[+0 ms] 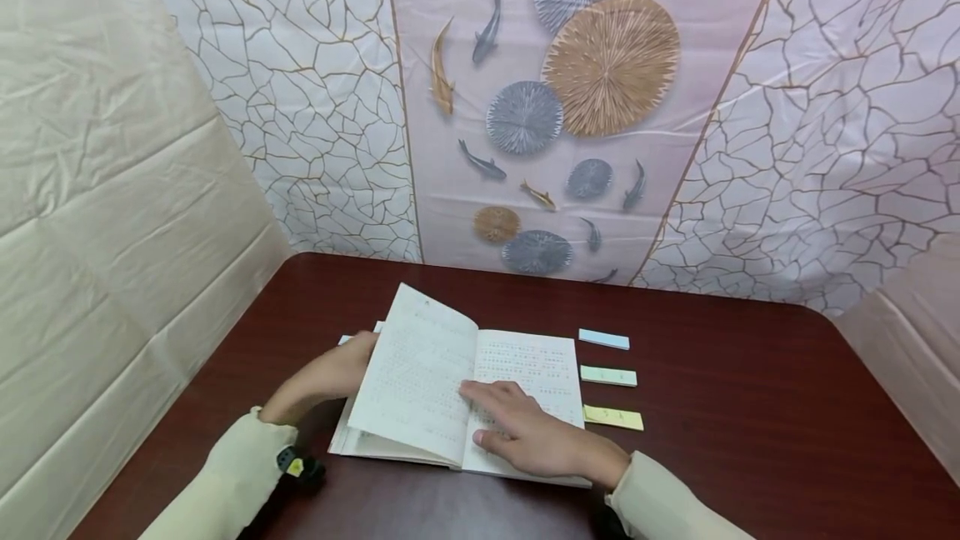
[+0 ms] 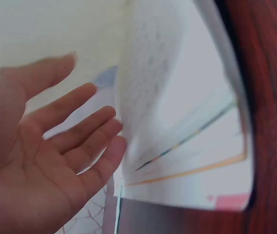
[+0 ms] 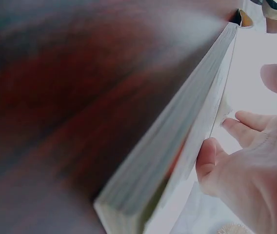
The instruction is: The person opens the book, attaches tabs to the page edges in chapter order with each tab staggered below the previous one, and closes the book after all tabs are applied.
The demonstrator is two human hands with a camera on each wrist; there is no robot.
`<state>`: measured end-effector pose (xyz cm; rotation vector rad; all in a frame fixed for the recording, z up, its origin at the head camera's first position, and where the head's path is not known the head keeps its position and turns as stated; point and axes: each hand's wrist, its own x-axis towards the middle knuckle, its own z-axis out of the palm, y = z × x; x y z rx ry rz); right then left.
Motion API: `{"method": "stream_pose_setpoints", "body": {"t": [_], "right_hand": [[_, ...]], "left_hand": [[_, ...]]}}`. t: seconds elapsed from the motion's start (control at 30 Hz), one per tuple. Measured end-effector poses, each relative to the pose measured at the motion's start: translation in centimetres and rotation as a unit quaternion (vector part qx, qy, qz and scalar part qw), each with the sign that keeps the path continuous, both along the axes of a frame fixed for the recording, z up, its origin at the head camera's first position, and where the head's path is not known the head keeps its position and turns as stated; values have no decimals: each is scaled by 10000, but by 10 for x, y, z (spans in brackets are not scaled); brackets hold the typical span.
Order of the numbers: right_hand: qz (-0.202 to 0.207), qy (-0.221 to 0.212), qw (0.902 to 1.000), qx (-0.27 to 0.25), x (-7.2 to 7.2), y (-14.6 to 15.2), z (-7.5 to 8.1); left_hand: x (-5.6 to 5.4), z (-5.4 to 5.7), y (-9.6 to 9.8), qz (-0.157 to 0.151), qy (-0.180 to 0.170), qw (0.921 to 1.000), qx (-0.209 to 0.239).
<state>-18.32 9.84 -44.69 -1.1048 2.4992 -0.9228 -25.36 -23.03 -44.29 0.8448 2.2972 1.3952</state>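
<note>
An open book [image 1: 528, 354] with printed text lies on the dark reddish table. One page [image 1: 420, 373] on its left side stands raised at a slant over the pages beneath. My left hand [image 1: 348, 369] is at the outer edge of that page, its fingertips partly hidden behind it. In the left wrist view the fingers of the left hand [image 2: 55, 156] are spread and loosely bent beside the pages, gripping nothing. My right hand [image 1: 532, 436] rests on the right page with its fingers extended toward the centre fold. The right wrist view shows the book's thick page edge [image 3: 177, 141].
Right of the book lie three pads of sticky notes in a column: blue [image 1: 603, 339], green [image 1: 608, 376] and yellow [image 1: 613, 417]. Patterned cloth [image 1: 337, 107] hangs behind the table [image 1: 750, 407], and pale cloth [image 1: 112, 190] on the left side.
</note>
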Motion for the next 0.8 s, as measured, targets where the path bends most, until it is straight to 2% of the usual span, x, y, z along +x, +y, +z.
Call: {"method": "stream_pose_setpoints", "body": {"t": [0.07, 0.13, 0.2, 0.27, 0.3, 0.47, 0.67, 0.73, 0.8], "right_hand": [[41, 9, 10000, 81, -2, 0, -2], [50, -10, 9998, 196, -3, 0, -3], [33, -66, 9995, 305, -3, 0, -2], [62, -69, 9993, 365, -3, 0, 0], [118, 39, 9991, 403, -3, 0, 0], [275, 41, 9985, 480, -2, 1, 4], [258, -87, 9975, 654, -5, -3, 8], [210, -98, 9969, 748, -5, -3, 9], [173, -95, 9963, 831, -5, -3, 10]], "left_hand": [[1, 5, -5, 721, -421, 9964, 127], [4, 12, -8, 1386, -800, 9869, 216], [7, 20, -9, 1791, -993, 9787, 134], [10, 26, -8, 2005, -973, 9747, -142], [11, 28, -8, 2035, -850, 9747, -355], [14, 32, -10, 2023, -249, 9726, -1119], [12, 26, -18, 1946, -47, 9665, -1675], [11, 22, -17, 1905, 74, 9619, -1961], [12, 18, -13, 1923, 233, 9524, -2353]]}}
